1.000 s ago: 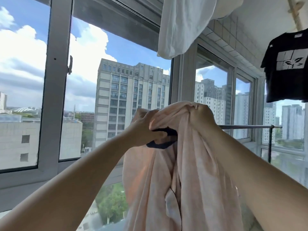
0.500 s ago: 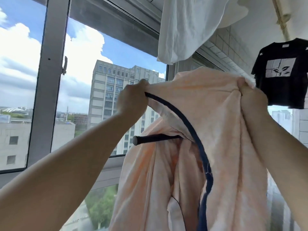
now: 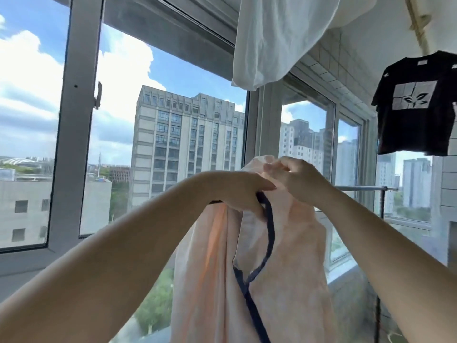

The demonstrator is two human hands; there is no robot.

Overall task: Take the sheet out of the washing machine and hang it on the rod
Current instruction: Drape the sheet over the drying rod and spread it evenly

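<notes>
Your left hand (image 3: 243, 191) is curled around the top of the pale pink sheet (image 3: 291, 263), fingers closed on the fabric right where the navy trim (image 3: 268, 233) starts. Your right hand (image 3: 294, 179) pinches a bunched peak of the same sheet just beside the left hand, thumb and fingertips closed on cloth. Hands nearly touch.

The sheet hangs straight down from both grips in long folds, the navy trim looping down the front and running off the bottom edge. The metal rod (image 3: 363, 188) runs horizontally behind your right wrist, out to a dark upright post (image 3: 382, 201). Can't tell whether the sheet is already draped over the rod or only held in front of it; your hands hide that spot.

Overhead: a white cloth (image 3: 279, 38) hangs top centre, a black T-shirt (image 3: 418, 105) with a pale square print hangs at right. Window frame (image 3: 71, 125) on the left, tower blocks outside.
</notes>
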